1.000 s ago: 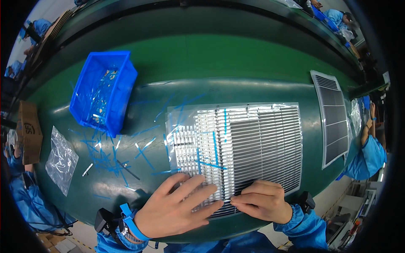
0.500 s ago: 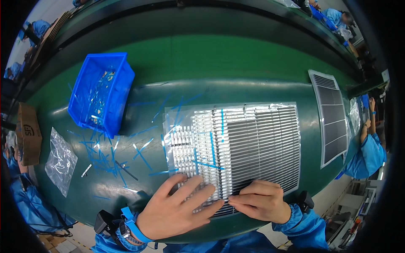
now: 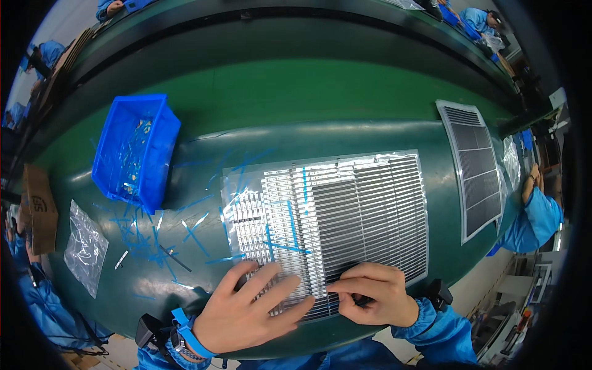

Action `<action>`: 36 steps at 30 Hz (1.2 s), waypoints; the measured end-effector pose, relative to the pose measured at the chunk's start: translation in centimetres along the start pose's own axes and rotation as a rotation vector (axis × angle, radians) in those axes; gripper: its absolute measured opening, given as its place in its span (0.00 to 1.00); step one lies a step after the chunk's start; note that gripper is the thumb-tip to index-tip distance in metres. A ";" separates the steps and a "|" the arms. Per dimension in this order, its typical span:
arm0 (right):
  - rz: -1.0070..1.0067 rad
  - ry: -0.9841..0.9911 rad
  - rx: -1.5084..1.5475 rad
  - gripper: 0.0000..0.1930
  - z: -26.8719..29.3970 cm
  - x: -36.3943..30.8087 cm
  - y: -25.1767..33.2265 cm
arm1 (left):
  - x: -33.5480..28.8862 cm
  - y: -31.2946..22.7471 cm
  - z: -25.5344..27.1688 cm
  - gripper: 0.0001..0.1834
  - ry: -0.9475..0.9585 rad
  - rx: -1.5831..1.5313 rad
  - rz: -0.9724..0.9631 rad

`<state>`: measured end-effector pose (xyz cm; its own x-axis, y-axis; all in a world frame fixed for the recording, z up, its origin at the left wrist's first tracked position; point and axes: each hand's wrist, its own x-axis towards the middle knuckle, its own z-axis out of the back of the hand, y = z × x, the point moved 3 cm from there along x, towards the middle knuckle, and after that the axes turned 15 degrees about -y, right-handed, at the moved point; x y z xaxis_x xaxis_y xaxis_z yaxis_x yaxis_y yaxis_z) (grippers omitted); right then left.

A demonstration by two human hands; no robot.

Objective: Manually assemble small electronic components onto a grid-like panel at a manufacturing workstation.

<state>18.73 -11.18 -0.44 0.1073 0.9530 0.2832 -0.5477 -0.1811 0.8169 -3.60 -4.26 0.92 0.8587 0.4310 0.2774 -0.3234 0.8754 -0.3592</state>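
Observation:
A clear plastic sheet lies on the green table, covered in narrow dark strips on its right and rows of white strips with small dark marks on its left. My left hand rests with fingers spread over the lower left of the sheet, holding nothing. Beside it, at the lower edge of the white rows, my right hand is closed in a pinch, thumb and forefinger against the sheet. What sits between those fingertips is too small to make out. Thin blue strips lie across the white rows.
A blue bin with small pieces stands at the far left. Blue tape scraps litter the table, near a clear plastic bag and a cardboard box. More striped sheets lie at the right, near a co-worker's blue sleeve.
The view has shifted, so table objects appear slightly further left. My right hand's fingers have curled more and stay at the lower edge of the white rows. My left hand remains spread on the sheet.

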 end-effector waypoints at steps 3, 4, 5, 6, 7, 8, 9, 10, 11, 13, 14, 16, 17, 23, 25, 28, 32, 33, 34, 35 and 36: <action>-0.011 0.001 0.008 0.14 0.0 0.0 0.0 | 0.0 -0.1 -0.1 0.24 0.002 0.021 -0.017; -0.021 0.007 0.007 0.14 0.0 0.0 0.0 | 0.1 -0.1 -0.1 0.25 0.003 0.021 -0.021; -0.021 0.005 0.006 0.14 0.0 0.0 0.0 | 0.2 -0.2 -0.1 0.27 0.003 0.021 -0.025; -0.011 0.002 0.004 0.14 0.0 0.0 0.0 | 0.3 -0.2 -0.2 0.27 0.004 0.021 -0.027; -0.001 -0.001 0.001 0.14 0.0 0.0 0.0 | 0.3 -0.2 -0.5 0.28 0.024 0.040 -0.034; -0.002 -0.003 -0.001 0.14 0.0 0.0 -0.1 | 0.3 -0.3 -0.6 0.30 0.044 0.060 -0.042; -0.004 -0.006 0.004 0.15 0.0 0.0 -0.1 | 0.4 -0.4 -0.7 0.30 0.044 0.059 -0.045; -0.004 -0.008 0.013 0.15 -0.1 0.0 -0.1 | 0.4 -0.5 -0.7 0.31 0.045 0.071 -0.043; -0.004 -0.010 0.015 0.15 -0.1 0.0 -0.1 | 0.4 -0.6 -0.7 0.31 0.046 0.083 -0.041; -0.010 0.003 0.012 0.14 -0.2 0.1 0.0 | 0.3 -0.8 -0.6 0.31 0.046 0.093 -0.038; -0.007 0.000 0.013 0.14 -0.2 0.1 0.0 | 0.3 -0.9 -0.5 0.31 0.044 0.102 -0.034; 0.006 -0.031 0.031 0.14 -0.3 0.1 0.0 | 0.4 -1.0 -0.7 0.32 0.038 0.109 -0.039; 0.011 -0.034 0.035 0.14 -0.3 0.1 -0.1 | 0.5 -1.1 -0.7 0.32 0.032 0.111 -0.042; -0.043 -0.062 0.069 0.13 0.0 -0.1 0.0 | 0.6 0.1 1.1 0.31 -0.070 -0.223 0.119; -0.085 -0.043 0.089 0.12 0.1 0.2 0.2 | 0.0 0.7 1.8 0.29 -0.086 -0.313 0.179; -0.107 -0.043 0.109 0.11 0.2 0.2 0.3 | -1.4 0.5 2.3 0.21 -0.272 -0.363 0.235; -0.098 -0.045 0.111 0.11 0.1 0.2 0.1 | -2.8 -0.1 2.6 0.17 -0.328 -0.349 0.281; -0.039 -0.045 0.087 0.11 0.0 0.2 0.1 | -3.0 -0.3 2.6 0.16 -0.318 -0.314 0.301; 0.021 -0.045 0.064 0.12 0.0 0.3 0.1 | -3.2 -0.3 2.6 0.15 -0.308 -0.277 0.321; 0.024 -0.042 0.072 0.12 -0.1 0.2 -0.1 | -3.5 -0.4 2.5 0.15 -0.307 -0.271 0.326; 0.082 -0.045 0.049 0.12 -0.2 0.1 -0.1 | -3.7 -0.3 2.3 0.15 -0.292 -0.253 0.334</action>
<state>18.66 -10.99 -0.55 0.1015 0.9228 0.3716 -0.5147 -0.2710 0.8134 -7.62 -5.63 2.09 0.5662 0.7529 0.3354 -0.4232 0.6148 -0.6655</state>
